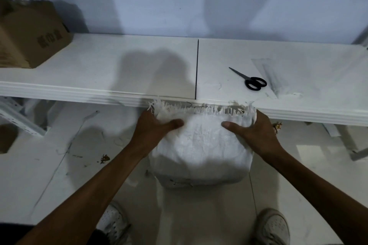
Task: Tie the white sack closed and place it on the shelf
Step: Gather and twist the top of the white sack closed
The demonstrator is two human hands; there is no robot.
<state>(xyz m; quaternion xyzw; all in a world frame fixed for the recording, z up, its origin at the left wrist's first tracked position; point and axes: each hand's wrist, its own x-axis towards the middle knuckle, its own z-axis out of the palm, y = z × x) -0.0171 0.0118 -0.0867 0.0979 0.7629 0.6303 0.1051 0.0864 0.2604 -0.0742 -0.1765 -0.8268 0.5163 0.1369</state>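
The white woven sack (pixel 202 151) stands full on the floor right in front of the white shelf (pixel 99 69), its frayed top edge level with the shelf's front lip. My left hand (pixel 153 127) grips the sack's upper left corner, thumb lying across the front. At the upper right corner my right hand (pixel 253 131) grips the fabric the same way. The fingers of both hands are hidden behind the sack's top.
Black-handled scissors (pixel 249 79) lie on the shelf to the right, beside a clear plastic bag (pixel 272 77). A cardboard box (pixel 29 36) stands at the shelf's far left. Scraps and threads litter the floor (pixel 79 155). My shoes (pixel 272 226) stand below the sack.
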